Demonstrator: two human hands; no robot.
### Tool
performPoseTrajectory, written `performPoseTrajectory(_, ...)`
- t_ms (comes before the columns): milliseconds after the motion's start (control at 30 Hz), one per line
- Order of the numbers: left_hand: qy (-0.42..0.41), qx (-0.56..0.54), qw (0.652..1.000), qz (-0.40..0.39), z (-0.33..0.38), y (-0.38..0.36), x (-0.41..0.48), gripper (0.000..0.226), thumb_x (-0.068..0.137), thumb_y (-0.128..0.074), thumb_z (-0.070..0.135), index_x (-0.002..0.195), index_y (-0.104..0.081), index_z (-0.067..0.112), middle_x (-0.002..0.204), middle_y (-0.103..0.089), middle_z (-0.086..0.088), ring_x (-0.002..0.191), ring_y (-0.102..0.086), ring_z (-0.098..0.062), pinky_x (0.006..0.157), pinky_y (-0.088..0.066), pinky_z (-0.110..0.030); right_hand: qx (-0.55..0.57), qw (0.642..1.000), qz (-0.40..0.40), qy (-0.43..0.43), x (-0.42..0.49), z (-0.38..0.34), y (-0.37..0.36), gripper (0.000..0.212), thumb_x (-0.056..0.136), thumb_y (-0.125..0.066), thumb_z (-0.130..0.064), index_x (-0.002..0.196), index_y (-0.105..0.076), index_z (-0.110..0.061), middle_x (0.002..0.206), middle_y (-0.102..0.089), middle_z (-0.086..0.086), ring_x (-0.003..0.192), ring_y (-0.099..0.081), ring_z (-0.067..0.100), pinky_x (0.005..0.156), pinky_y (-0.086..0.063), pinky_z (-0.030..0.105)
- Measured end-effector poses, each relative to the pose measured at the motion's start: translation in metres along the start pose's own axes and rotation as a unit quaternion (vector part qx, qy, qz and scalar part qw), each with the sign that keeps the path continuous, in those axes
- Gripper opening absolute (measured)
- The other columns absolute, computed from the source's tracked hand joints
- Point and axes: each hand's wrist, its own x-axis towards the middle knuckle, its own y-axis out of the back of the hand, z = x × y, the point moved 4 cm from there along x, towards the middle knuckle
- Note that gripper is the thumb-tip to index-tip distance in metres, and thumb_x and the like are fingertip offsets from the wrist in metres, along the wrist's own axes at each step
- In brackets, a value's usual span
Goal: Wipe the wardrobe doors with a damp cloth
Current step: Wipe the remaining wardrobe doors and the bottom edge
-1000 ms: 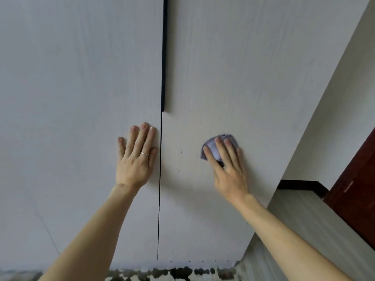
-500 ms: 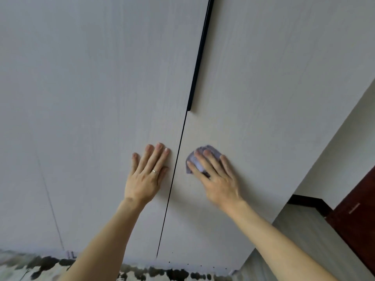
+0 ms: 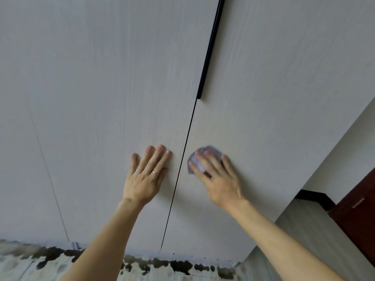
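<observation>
Pressing flat against the right-hand wardrobe door (image 3: 274,98), the cloth (image 3: 199,159) sits just to the right of the dark seam (image 3: 182,155) where the two doors meet: a small bunched pad, pale lilac, its top and left edges peeking out past the fingertips. Over it lies the right hand (image 3: 218,179), fingers straight and fanned apart, palm bearing the cloth onto the panel rather than pinching it. Across the seam, close on its left, the left hand (image 3: 145,179) is planted on the left-hand wardrobe door (image 3: 101,98), fingers straight and side by side, thumb tucked toward the seam, nothing under it but the pale wood-grain surface; a thin ring (image 3: 155,173) shows on one finger. Follow the seam upward and it widens into a long black handle (image 3: 209,51) running off the top of the view. Far left of the seam, a fainter thin line (image 3: 46,169) marks another panel edge. Below the seam's foot, a few dark specks (image 3: 189,255) dot the door's lower edge, and under them runs a floor (image 3: 50,264) in pale and black blotches. Well right of the seam: a plain white wall (image 3: 345,159), a black skirting strip (image 3: 312,196), and a dark reddish-brown door (image 3: 361,209).
</observation>
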Motion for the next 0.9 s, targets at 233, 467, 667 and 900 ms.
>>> performPoseTrajectory(233, 0.005, 0.006, 1.0, -0.002, 0.0, -0.003, 0.0, 0.063, 0.103, -0.04, 0.034, 0.16, -0.013, 0.033, 0.168, -0.002, 0.014, 0.155, -0.003, -0.016, 0.124, 0.0, -0.048, 0.043, 0.989, 0.094, -0.104, 0.071, 0.032, 0.035, 0.065, 0.085, -0.053, -0.001, 0.146, -0.05, -0.022, 0.159, -0.031, 0.006, 0.148, -0.028, 0.028, 0.121, -0.016, 0.051)
performPoseTrajectory(467, -0.007, 0.022, 1.0, 0.008, -0.004, -0.006, -0.003, 0.061, 0.104, -0.04, 0.034, 0.16, -0.015, 0.032, 0.168, -0.004, 0.013, 0.155, -0.007, -0.017, 0.124, -0.004, -0.048, -0.001, 0.999, 0.005, 0.05, -0.007, -0.026, -0.021, 0.055, 0.097, -0.041, -0.011, 0.148, -0.048, -0.029, 0.159, -0.035, -0.003, 0.149, -0.028, 0.019, 0.115, -0.029, 0.047)
performPoseTrajectory(667, -0.003, 0.014, 1.0, -0.004, -0.002, -0.006, -0.002, 0.064, 0.103, -0.039, 0.034, 0.16, -0.009, 0.034, 0.168, 0.001, 0.014, 0.155, 0.0, -0.017, 0.124, 0.001, -0.048, 0.029, 0.995, 0.068, -0.066, 0.041, 0.021, 0.02, 0.061, 0.088, -0.049, -0.005, 0.146, -0.051, -0.025, 0.158, -0.032, 0.005, 0.148, -0.03, 0.025, 0.119, -0.021, 0.052)
performPoseTrajectory(900, 0.02, 0.015, 0.999, 0.027, 0.002, -0.014, -0.007, 0.063, 0.104, -0.037, 0.03, 0.16, -0.008, 0.033, 0.168, 0.001, 0.012, 0.155, -0.001, -0.018, 0.123, 0.0, -0.05, 0.039, 0.994, 0.08, -0.06, -0.004, -0.019, -0.016, 0.056, 0.096, -0.04, -0.008, 0.148, -0.047, -0.025, 0.158, -0.038, 0.003, 0.149, -0.03, 0.023, 0.117, -0.028, 0.051)
